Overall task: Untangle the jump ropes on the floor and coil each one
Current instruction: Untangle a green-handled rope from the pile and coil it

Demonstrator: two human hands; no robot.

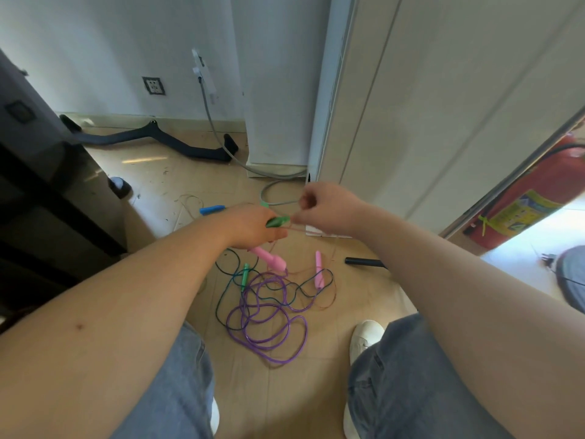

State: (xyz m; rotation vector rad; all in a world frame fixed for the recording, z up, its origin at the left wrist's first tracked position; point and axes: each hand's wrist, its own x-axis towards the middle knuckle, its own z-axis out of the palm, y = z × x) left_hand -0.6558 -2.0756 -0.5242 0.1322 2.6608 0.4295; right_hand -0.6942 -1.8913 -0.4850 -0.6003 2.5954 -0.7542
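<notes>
Beige tile floor [177, 172] fills the middle of the view, edged by white walls [95, 42] and a tall white cabinet [443, 106]. A socket [154, 86] sits low on the wall, a grey cable [218, 134] drops from a white fitting to the floor, and a black curved bar [152, 137] lies along the skirting. At the right edge a red extinguisher [538, 185] carries a yellow-green label [519, 213]; its writing is too blurred to read. A person in jeans, one white shoe [365, 339] in plain view, reaches both bare arms forward. Their left hand [250, 226] grips a green handle [278, 221], fingers curled round it, above the floor. Their right hand [329, 207], just beside it, pinches a thin pale cord [299, 229] between thumb and fingers. Below the hands the ropes lie tangled on the tiles between the feet: a purple rope [269, 327] in loose loops, a teal rope [221, 299] crossing it, a second green handle [245, 275], a pink handle [269, 258] just under the left hand, and a second pink handle [319, 269] nearby. A blue handle [212, 210] lies apart, beyond the left wrist.
</notes>
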